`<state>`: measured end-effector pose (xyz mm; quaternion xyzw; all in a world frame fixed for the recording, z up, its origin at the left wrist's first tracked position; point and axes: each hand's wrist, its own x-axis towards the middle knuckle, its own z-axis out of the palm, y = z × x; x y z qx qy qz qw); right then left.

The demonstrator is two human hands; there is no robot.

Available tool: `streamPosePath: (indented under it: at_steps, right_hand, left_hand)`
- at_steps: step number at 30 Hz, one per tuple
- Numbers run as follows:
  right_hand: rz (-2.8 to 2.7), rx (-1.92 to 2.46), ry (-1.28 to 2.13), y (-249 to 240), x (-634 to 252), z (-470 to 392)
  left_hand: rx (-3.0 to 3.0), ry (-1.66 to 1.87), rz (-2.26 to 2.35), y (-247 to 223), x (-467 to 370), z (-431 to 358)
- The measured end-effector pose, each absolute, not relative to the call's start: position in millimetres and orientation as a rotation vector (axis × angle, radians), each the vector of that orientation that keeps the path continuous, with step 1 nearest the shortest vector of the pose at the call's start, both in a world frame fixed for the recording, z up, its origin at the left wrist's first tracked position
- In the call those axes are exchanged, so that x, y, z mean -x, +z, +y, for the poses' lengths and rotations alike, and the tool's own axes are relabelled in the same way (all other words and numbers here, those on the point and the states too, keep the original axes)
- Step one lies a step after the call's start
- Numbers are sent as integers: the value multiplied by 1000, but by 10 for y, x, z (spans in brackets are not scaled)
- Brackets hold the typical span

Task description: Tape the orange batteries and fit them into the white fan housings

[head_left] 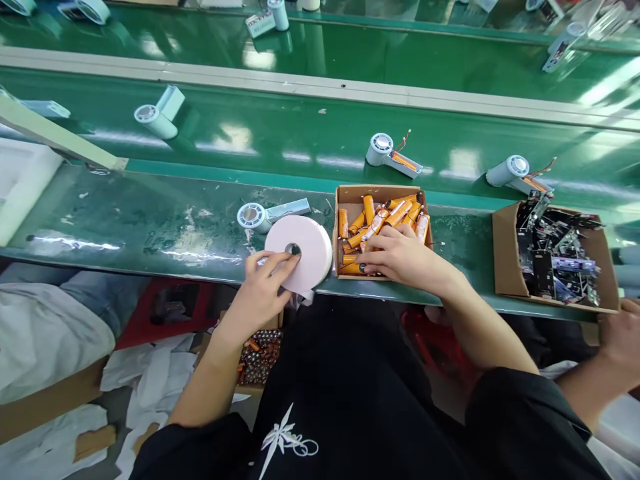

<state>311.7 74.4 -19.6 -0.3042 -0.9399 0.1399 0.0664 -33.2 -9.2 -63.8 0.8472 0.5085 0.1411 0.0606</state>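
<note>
My left hand holds a wide white tape roll at the bench's front edge, its fingers bent around the near left side and by the core hole. A loose tape end hangs below the roll. My right hand reaches into a cardboard box of orange cylindrical batteries, fingertips down among them; whether one is gripped is hidden. Just behind the roll lies a light blue fan body with its handle pointing right.
Right of the batteries stands a box of black circuit boards, with another person's hand near its corner. Beyond the bench, a green conveyor carries several fan bodies, two with orange batteries and wires.
</note>
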Motion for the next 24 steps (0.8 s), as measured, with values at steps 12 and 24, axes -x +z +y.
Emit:
streamPosePath:
  at_steps: [12, 24]
  right_hand:
    - [-1787, 962, 1091, -207, -2727, 358]
    - [-1846, 925, 686, -465, -2991, 44]
  left_hand:
    - [-2272, 615, 1406, -372, 18, -300]
    - [-2450, 1106, 928, -1328, -656, -673]
